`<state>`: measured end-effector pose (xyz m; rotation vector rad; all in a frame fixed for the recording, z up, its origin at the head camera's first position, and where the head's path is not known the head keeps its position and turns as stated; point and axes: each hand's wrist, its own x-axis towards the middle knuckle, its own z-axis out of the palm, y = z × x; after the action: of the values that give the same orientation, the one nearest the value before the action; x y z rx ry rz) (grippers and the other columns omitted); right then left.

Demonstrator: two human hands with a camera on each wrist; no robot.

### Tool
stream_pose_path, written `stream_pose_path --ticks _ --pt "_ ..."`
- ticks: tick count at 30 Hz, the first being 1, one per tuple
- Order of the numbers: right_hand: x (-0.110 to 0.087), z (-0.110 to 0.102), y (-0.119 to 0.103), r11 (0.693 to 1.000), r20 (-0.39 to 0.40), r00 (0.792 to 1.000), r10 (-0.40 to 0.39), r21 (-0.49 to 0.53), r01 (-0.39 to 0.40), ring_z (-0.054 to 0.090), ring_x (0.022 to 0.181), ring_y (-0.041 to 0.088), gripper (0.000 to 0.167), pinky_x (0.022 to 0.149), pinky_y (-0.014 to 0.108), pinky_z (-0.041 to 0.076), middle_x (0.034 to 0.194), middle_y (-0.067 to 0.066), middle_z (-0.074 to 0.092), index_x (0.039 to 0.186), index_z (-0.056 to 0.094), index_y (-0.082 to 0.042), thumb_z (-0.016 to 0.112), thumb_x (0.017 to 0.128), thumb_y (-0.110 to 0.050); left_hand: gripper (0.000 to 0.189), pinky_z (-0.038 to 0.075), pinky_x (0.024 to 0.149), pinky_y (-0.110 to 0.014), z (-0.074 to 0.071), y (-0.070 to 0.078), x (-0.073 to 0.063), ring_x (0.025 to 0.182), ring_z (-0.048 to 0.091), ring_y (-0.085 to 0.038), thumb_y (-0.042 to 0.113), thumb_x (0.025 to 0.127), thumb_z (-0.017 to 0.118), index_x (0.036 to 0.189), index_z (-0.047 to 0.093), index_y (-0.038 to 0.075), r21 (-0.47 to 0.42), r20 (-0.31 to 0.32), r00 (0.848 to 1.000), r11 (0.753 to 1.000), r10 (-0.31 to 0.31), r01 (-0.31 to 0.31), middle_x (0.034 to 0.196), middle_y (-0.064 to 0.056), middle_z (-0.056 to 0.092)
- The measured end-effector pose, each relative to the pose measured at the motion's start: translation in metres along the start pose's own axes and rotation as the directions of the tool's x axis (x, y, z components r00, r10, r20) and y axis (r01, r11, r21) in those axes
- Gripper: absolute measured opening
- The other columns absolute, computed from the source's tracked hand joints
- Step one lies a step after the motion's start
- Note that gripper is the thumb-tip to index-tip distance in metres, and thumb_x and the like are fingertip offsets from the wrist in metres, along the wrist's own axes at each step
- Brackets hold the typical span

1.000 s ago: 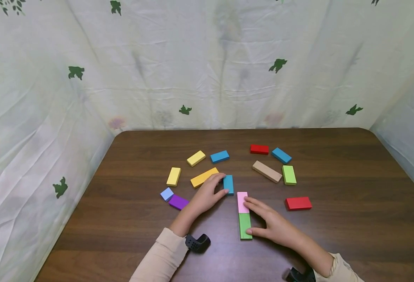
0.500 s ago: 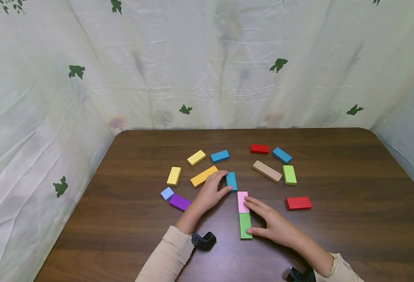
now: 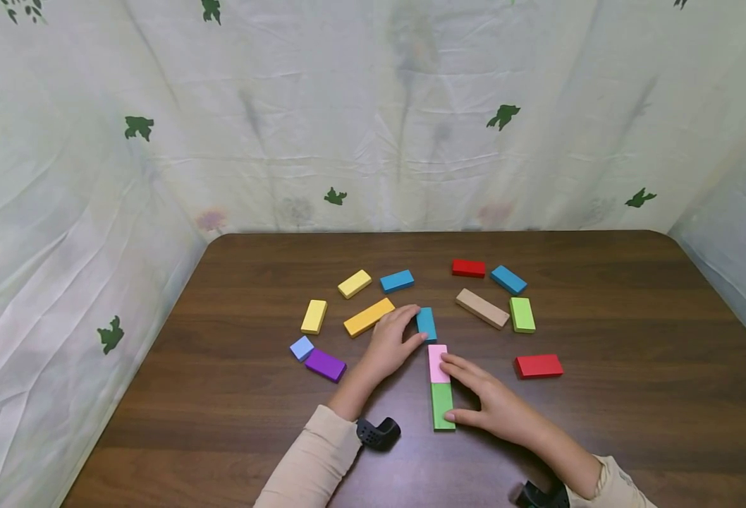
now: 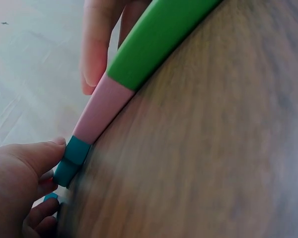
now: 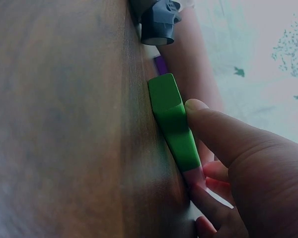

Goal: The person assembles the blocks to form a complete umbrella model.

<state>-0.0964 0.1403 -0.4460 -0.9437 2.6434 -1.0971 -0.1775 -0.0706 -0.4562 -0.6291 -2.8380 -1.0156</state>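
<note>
A green block point(image 3: 442, 407) and a pink block point(image 3: 436, 363) lie end to end in a line on the table. At the pink block's far end is a teal-blue block point(image 3: 426, 325), slightly tilted and shifted left; whether the two touch is hard to tell. My left hand point(image 3: 390, 349) pinches the teal-blue block, its thumb point(image 4: 48, 153) at the near end and fingers toward the far end. On the line's right side rests my right hand point(image 3: 498, 409), fingers fairly straight, fingertips against the pink block and thumb point(image 5: 196, 105) against the green one.
Left of the line lie a purple block point(image 3: 325, 365), a light-blue cube point(image 3: 302, 348), yellow blocks point(image 3: 314, 317) and an orange block point(image 3: 369, 317). Farther right are a tan block point(image 3: 482, 308), a lime block point(image 3: 522, 315) and red blocks point(image 3: 539, 366). A patterned cloth point(image 3: 373, 113) surrounds the table.
My left hand has moved right and slightly away with the teal-blue block, bringing it to the pink block's far end. The right hand and the green and pink blocks have stayed put.
</note>
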Motion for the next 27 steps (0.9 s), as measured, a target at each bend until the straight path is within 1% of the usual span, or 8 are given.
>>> stream_pose_path --ticks 2,8,13,21,27 --pt "-0.0003 0.0002 0.0001 1.000 -0.002 1.000 -0.002 -0.003 0.002 0.033 0.126 0.024 0.072 0.096 0.046 0.032 0.140 0.005 0.033 0.135 0.041 -0.009 0.064 0.078 -0.046 0.049 0.028 0.098 -0.043 0.0008 0.0011 0.0002 0.121 0.038 -0.025 0.030 0.088 0.058 0.129 0.048 0.007 0.011 0.008 1.000 1.000 -0.010 0.009 0.131 -0.008 0.046" --pt "-0.0005 0.0013 0.0015 1.000 -0.011 1.000 -0.016 -0.017 0.016 0.034 0.124 0.027 0.071 0.094 0.048 0.033 0.139 0.008 0.035 0.135 0.041 -0.008 0.064 0.079 -0.045 0.049 0.030 0.093 -0.044 0.0028 0.0034 0.0002 0.118 0.040 -0.026 0.032 0.088 0.057 0.130 0.048 0.010 0.017 0.014 1.000 1.000 -0.005 0.005 0.132 -0.005 0.045" --pt "-0.0002 0.0014 0.0018 1.000 -0.012 1.000 -0.015 -0.011 0.015 0.034 0.124 0.026 0.071 0.094 0.048 0.033 0.139 0.007 0.035 0.134 0.042 -0.008 0.064 0.079 -0.046 0.049 0.030 0.093 -0.042 0.0038 0.0039 0.0002 0.119 0.039 -0.024 0.034 0.088 0.057 0.131 0.048 0.012 0.027 0.024 1.000 1.000 -0.010 0.010 0.133 -0.003 0.045" --pt "0.0000 0.0007 0.0009 1.000 0.004 1.000 -0.002 -0.003 0.002 0.032 0.126 0.023 0.072 0.096 0.045 0.032 0.141 0.003 0.033 0.135 0.041 -0.009 0.064 0.078 -0.047 0.046 0.029 0.093 -0.042 0.0044 0.0034 -0.0020 0.118 0.039 -0.023 0.033 0.090 0.054 0.131 0.049 0.013 0.039 0.010 1.000 0.999 0.022 -0.022 0.132 0.000 0.046" --pt "0.0001 0.0001 0.0000 1.000 0.007 1.000 0.000 -0.003 0.000 0.032 0.126 0.023 0.072 0.096 0.046 0.032 0.141 0.003 0.033 0.135 0.041 -0.009 0.065 0.078 -0.046 0.044 0.029 0.091 -0.042 0.0052 0.0032 -0.0028 0.116 0.039 -0.022 0.031 0.090 0.053 0.131 0.049 0.014 0.044 0.009 0.999 0.998 0.039 -0.039 0.132 0.003 0.046"
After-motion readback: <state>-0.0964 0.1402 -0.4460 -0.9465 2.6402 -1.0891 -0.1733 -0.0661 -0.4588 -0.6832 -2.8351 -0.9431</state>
